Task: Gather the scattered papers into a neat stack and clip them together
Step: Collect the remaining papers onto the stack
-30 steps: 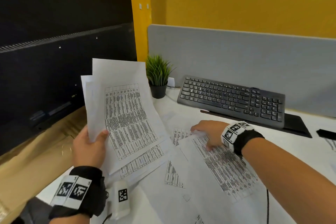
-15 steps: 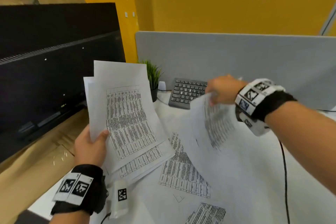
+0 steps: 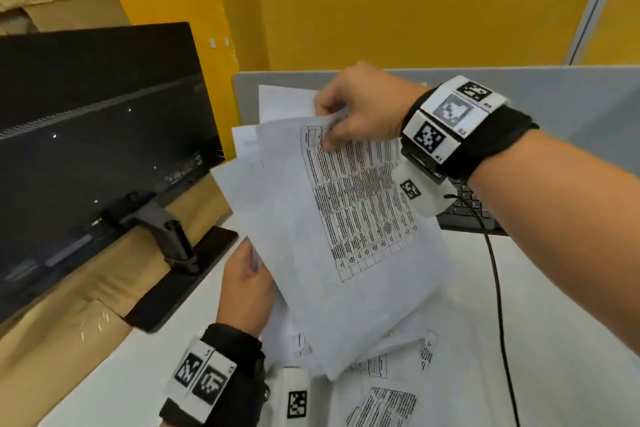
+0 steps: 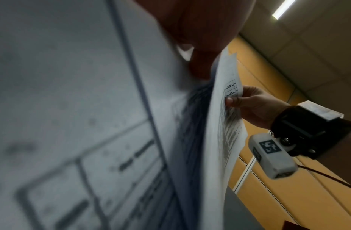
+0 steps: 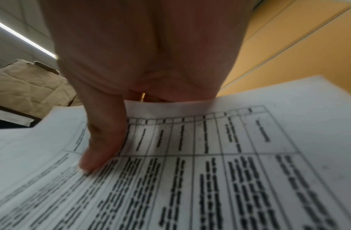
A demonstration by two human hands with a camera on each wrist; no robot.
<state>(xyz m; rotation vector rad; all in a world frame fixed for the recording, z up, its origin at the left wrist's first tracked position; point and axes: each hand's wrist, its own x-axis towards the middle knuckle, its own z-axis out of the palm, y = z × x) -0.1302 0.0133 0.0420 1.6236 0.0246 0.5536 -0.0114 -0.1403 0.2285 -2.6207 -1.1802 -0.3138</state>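
Holding a fanned bundle of printed papers (image 3: 332, 218) above the white table (image 3: 571, 288), both hands grip it at opposite ends. Left hand (image 3: 246, 288), at 7 o'clock of the bundle, clasps the lower left edge, thumb on the front face. Right hand (image 3: 360, 111), at 12 o'clock, pinches the top sheet near its upper edge — the thumb (image 5: 103, 140) lies across the header row of the printed table, the other fingers behind the sheet. Sheets in the bundle are misaligned: corners stick out at the upper left. In the left wrist view the sheets appear edge-on, with the right hand (image 4: 255, 107) gripping the nearest one.

More loose papers (image 3: 384, 402) lie flat on the table at 6 o'clock of the bundle, partly covered by it. At 9 o'clock stands a black monitor (image 3: 97, 149), seen from the back, its base resting on brown cardboard (image 3: 52, 340). At 3 o'clock, under the right wrist, part of a black keyboard (image 3: 467, 211) shows — a black cable (image 3: 498, 305) runs toward 5 o'clock.
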